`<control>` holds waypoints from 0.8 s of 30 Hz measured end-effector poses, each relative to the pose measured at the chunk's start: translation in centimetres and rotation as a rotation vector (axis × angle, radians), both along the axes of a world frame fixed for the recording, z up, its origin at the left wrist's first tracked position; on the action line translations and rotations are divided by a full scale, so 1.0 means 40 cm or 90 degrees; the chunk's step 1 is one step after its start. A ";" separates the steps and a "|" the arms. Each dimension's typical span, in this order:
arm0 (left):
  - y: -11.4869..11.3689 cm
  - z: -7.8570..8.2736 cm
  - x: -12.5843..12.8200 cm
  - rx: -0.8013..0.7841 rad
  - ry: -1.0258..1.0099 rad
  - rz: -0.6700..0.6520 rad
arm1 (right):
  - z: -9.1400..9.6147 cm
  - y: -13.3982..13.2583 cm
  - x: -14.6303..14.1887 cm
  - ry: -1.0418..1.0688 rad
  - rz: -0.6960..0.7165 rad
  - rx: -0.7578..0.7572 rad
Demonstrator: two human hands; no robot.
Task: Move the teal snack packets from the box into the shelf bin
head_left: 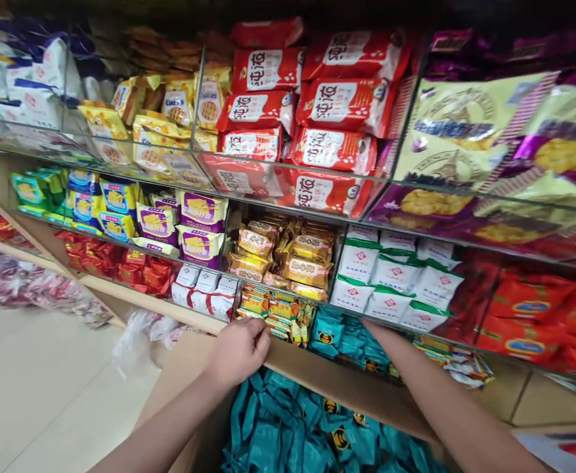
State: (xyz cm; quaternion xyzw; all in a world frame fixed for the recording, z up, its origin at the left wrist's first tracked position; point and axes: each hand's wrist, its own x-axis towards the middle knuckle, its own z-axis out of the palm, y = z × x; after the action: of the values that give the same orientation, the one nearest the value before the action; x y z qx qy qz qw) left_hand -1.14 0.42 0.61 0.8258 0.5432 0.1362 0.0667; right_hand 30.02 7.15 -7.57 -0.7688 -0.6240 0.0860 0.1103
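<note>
My left hand [238, 348] is closed over the rim of an open cardboard box [337, 387], its fingers curled at the edge. Inside the box lies a heap of teal snack packets [288, 427]. My right forearm [430, 381] crosses above the box and reaches into the low shelf compartment, where more teal packets [351, 338] lie. The right hand is hidden under the shelf above, so its fingers and anything in them do not show. Small yellow and orange packets [272, 309] fill the compartment beside my left hand.
White and green packets [396, 276] and brown-gold packets [302, 256] sit just above. Clear shelf fronts [288, 167] run across, with red biscuit packs [337, 102] on the upper tier. Plastic-wrapped bags [142, 338] stand low at the left, near the tiled floor [46, 387].
</note>
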 end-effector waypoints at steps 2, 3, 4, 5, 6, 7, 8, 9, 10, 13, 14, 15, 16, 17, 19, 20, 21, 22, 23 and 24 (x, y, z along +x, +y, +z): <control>0.002 -0.001 0.000 -0.006 -0.002 -0.002 | -0.017 0.005 0.005 0.011 0.004 -0.007; 0.003 -0.002 0.000 -0.007 -0.003 -0.002 | -0.024 0.006 0.007 0.015 0.004 -0.009; 0.004 -0.002 0.001 -0.008 -0.003 -0.001 | -0.029 0.006 0.009 0.019 0.003 -0.011; 0.004 -0.003 0.001 -0.010 -0.004 -0.001 | -0.033 0.005 0.011 0.023 0.002 -0.010; 0.005 -0.003 0.000 -0.013 -0.006 -0.002 | -0.035 0.003 0.012 0.027 -0.001 -0.008; 0.006 -0.003 0.000 -0.016 -0.007 -0.002 | -0.036 0.002 0.012 0.030 -0.003 -0.005; 0.006 -0.003 -0.001 -0.018 -0.007 -0.003 | -0.035 0.000 0.012 0.033 -0.005 -0.001; 0.007 -0.003 -0.002 -0.021 -0.006 -0.004 | -0.034 0.000 0.012 0.036 -0.007 0.003; 0.007 -0.003 -0.002 -0.022 -0.006 -0.005 | -0.032 0.001 0.011 0.038 -0.008 0.007; 0.008 -0.003 -0.005 -0.025 -0.007 -0.005 | -0.022 0.007 0.006 0.045 -0.008 0.015; 0.008 -0.004 -0.005 -0.027 -0.008 -0.004 | -0.018 0.008 0.005 0.046 -0.007 0.017; 0.008 -0.004 -0.006 -0.027 -0.005 -0.003 | -0.012 0.008 0.004 0.046 -0.006 0.018; 0.007 -0.005 -0.007 -0.025 -0.001 -0.002 | -0.005 0.007 0.002 0.046 -0.004 0.019; 0.007 -0.007 -0.008 -0.020 0.004 -0.002 | 0.003 0.006 0.000 0.046 -0.002 0.020; 0.005 -0.010 -0.012 -0.006 0.020 -0.008 | 0.022 0.000 -0.007 0.045 0.002 0.026; 0.004 -0.011 -0.014 -0.001 0.028 -0.011 | 0.032 -0.003 -0.013 0.044 0.003 0.031; 0.003 -0.013 -0.015 0.003 0.036 -0.012 | 0.042 -0.008 -0.019 0.044 0.004 0.037; 0.003 -0.013 -0.017 0.007 0.043 -0.012 | 0.052 -0.013 -0.026 0.043 0.004 0.043; 0.003 -0.013 -0.019 0.010 0.049 -0.010 | 0.060 -0.020 -0.033 0.042 0.002 0.050; 0.003 -0.013 -0.020 0.014 0.053 -0.008 | 0.068 -0.029 -0.040 0.041 0.000 0.059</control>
State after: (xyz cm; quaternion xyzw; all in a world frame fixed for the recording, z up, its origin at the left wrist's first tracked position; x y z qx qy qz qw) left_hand -1.94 0.53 0.09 0.8349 0.5388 0.1070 0.0355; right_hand 28.43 5.97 -4.83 -0.7599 -0.6231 0.0817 0.1660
